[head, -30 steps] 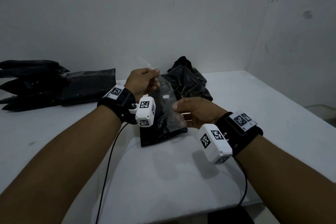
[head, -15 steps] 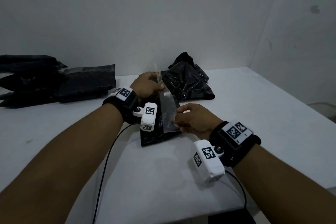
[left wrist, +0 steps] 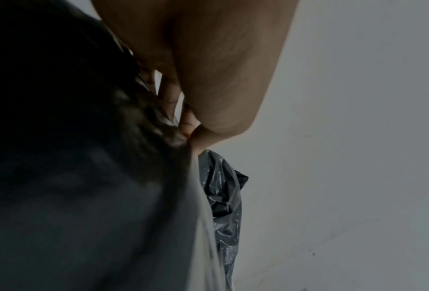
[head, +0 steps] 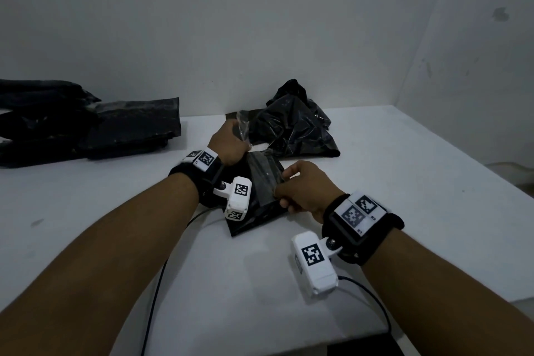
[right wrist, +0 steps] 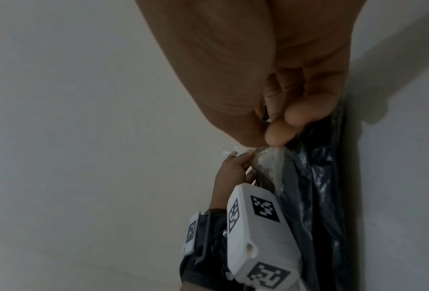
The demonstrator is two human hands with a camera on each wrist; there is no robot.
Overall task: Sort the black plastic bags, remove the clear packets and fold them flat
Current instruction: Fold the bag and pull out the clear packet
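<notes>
Dim, grey light throughout; both wrist views blur up close.

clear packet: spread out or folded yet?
Spread, not folded: the clear packet is stretched between the left hand and right hand, over a black bag.

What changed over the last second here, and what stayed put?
Both hands lowered the clear packet toward the flat black bag: left hand moved farther away, right hand nearer, stretching it. Both keep pinching it. The crumpled bag and folded stack stayed.
</notes>
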